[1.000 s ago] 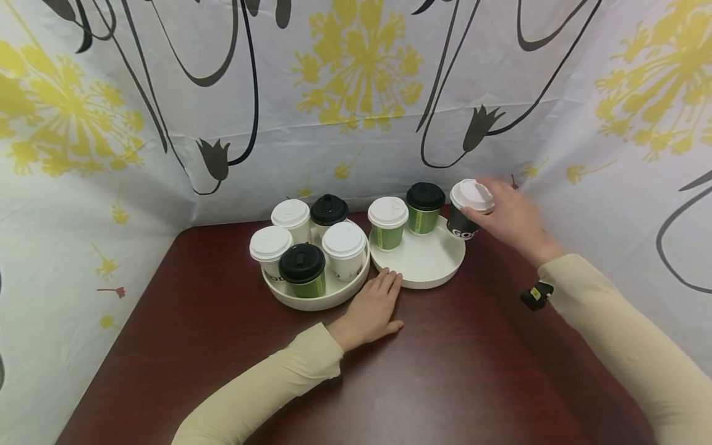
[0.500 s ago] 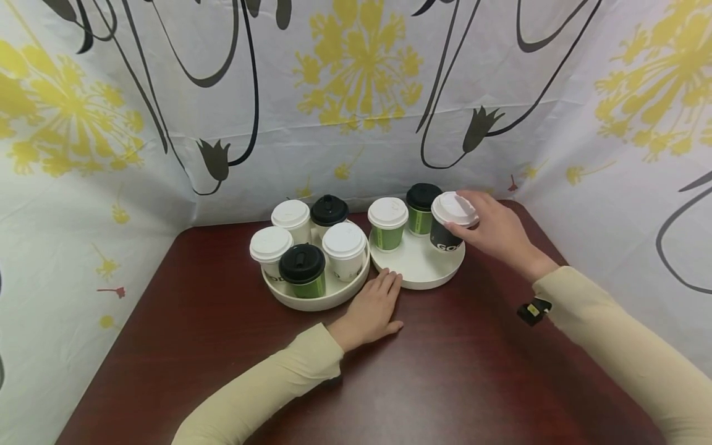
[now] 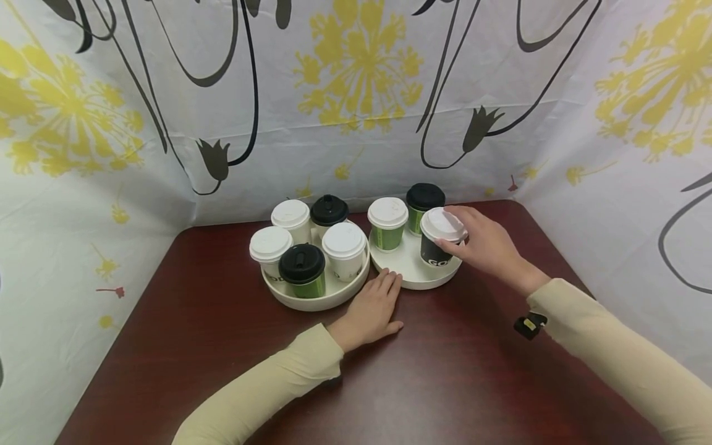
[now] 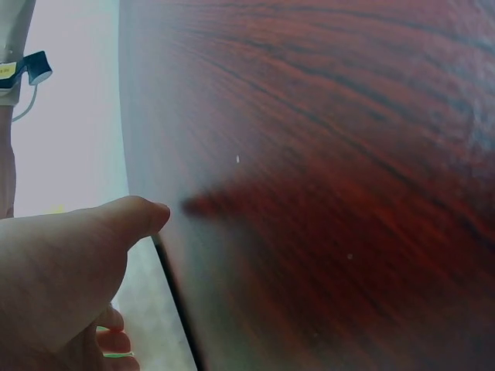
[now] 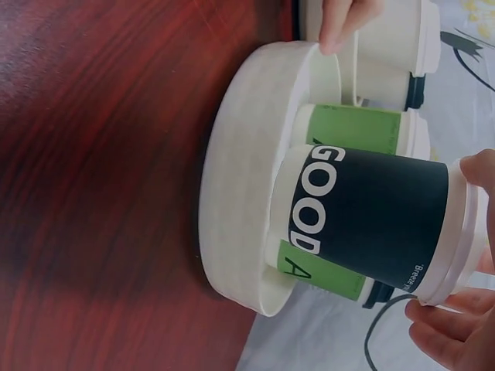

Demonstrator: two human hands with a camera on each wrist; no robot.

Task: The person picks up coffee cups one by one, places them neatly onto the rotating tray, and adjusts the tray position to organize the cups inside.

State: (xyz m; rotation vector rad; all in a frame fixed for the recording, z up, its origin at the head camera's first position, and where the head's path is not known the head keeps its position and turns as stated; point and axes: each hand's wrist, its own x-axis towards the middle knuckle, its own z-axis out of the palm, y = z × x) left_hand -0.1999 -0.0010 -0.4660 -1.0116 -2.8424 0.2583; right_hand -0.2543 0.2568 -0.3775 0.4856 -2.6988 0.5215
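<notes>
My right hand [image 3: 489, 244] grips a black paper coffee cup [image 3: 436, 250] by its white lid, thumb on one side and fingers on the other. The cup, lettered GOOD [image 5: 371, 216], is upright over the right round white tray [image 3: 425, 285]. Behind it on that tray stand a green cup with a white lid [image 3: 387, 232] and a green cup with a black lid [image 3: 425, 196]. My left hand [image 3: 371, 309] lies with extended fingers, its fingertips at the tray's near-left rim. In the left wrist view, its thumb [image 4: 139, 216] points out over the table.
Left of it, a second round white tray [image 3: 311, 304] holds several lidded cups, including a green one with a black lid [image 3: 303, 266]. Both trays stand at the back of the dark red wooden table [image 3: 445, 371]. A patterned white cloth [image 3: 356, 167] hangs close behind.
My right hand has carried the black cup leftward and nearer from the tray's far-right rim to over its middle right. The left hand has stayed in place.
</notes>
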